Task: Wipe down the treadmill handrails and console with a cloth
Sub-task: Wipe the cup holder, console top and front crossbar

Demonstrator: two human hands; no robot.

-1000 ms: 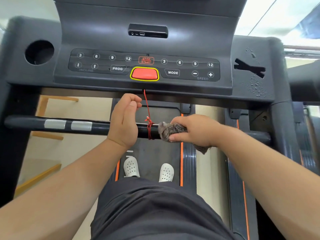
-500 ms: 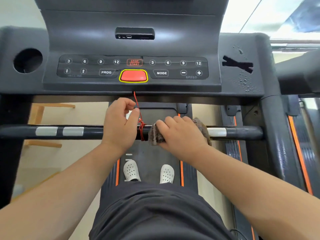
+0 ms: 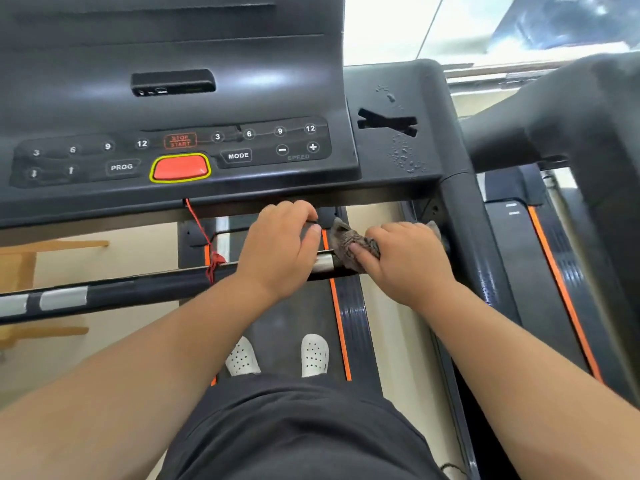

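Observation:
A black front handrail [image 3: 145, 287] with silver sensor patches runs across below the dark grey console [image 3: 180, 98]. My right hand [image 3: 405, 261] is shut on a crumpled grey cloth [image 3: 349, 242] and presses it around the bar near its right end, beside the right upright. My left hand [image 3: 282, 249] curls over the same bar just left of the cloth, a silver patch showing between the two hands. The bar under both hands is hidden.
A red safety cord [image 3: 207, 244] hangs from the console and is knotted round the bar left of my left hand. Water droplets sit on the console's right wing [image 3: 405, 157]. A second treadmill [image 3: 554, 126] stands close on the right. My white shoes [image 3: 277, 355] stand on the belt.
Both hands have slid right along the bar, away from the red cord knot, the cloth now near the right upright. The view has turned right and tilted.

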